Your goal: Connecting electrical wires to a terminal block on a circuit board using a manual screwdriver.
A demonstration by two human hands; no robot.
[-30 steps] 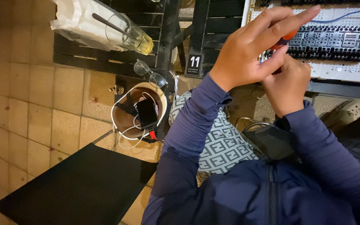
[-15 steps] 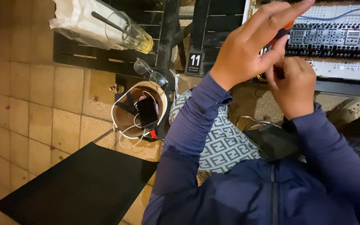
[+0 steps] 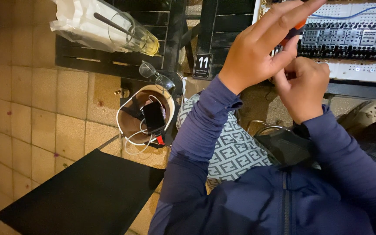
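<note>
head view: a small black sign with a white figure stands upright at the near edge of the dark slatted worktop, between its two sections. a white paper bag lies at the top left on the worktop, a drinking glass with yellowish liquid and a dark straw lying across it. eyeglasses hang over the worktop's edge. below them, on the tiled floor, an open tan bag holds a dark phone and white cables.

the left hand is raised, fingers stretched, thumb and forefinger pinched on an orange-handled screwdriver, mostly hidden behind the fingers. the right hand is curled closed just below it; what it grips cannot be made out. both hands sit close together at the white perforated panel carrying a row of black terminal blocks and a blue wire, cut off at the top and right edges. a black panel lies at the lower left.
</note>
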